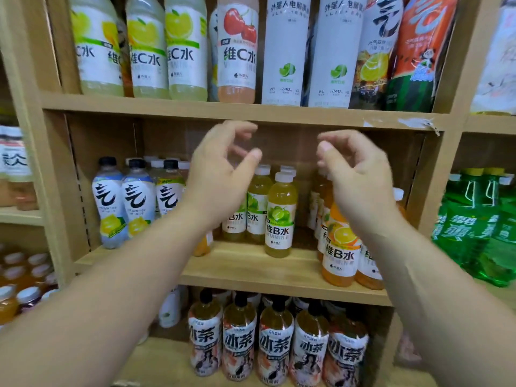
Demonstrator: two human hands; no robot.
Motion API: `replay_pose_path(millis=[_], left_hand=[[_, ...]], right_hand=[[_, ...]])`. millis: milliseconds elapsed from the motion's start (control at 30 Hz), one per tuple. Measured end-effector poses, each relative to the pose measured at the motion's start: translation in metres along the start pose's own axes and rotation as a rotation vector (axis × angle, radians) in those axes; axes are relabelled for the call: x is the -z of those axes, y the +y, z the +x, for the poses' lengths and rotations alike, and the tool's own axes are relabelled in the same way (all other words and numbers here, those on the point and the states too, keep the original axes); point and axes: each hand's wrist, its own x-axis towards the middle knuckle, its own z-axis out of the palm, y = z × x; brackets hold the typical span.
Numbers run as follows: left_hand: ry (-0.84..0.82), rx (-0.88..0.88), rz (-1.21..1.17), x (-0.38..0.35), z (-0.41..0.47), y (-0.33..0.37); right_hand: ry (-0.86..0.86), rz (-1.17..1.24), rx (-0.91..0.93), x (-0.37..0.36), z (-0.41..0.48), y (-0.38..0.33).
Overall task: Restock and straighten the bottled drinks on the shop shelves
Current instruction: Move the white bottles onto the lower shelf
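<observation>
While both hover at mid-frame, the left hand [220,177] and right hand [360,177] are loosely curled and hold nothing; green bottles [280,219] stand between and below them, orange bottles [339,247] partly behind the right wrist

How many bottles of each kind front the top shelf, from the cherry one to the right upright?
Cherry bottle: 1
White lime bottles: 2
Dark lemon bottle: 1
Watermelon bottle: 1
Total: 5
</observation>
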Motion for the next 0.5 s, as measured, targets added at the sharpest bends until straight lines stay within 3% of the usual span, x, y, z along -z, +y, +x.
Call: replay_pose_path(millis=[233, 400, 500], left_hand=[[-0.089, -0.101, 0.144, 0.002, 0.063, 0.042], [-0.107, -0.087, 0.196, -0.033, 0.101, 0.057], [0.030, -0.034, 0.305, -0.050, 0.120, 0.052]], right_hand=[[0.155, -0.150, 0.173, 0.033, 0.076, -0.017], [0.090, -0.213, 0.045, 0.037, 0.122, -0.018], [0.083, -0.226, -0.004, 0.033, 0.137, -0.015]])
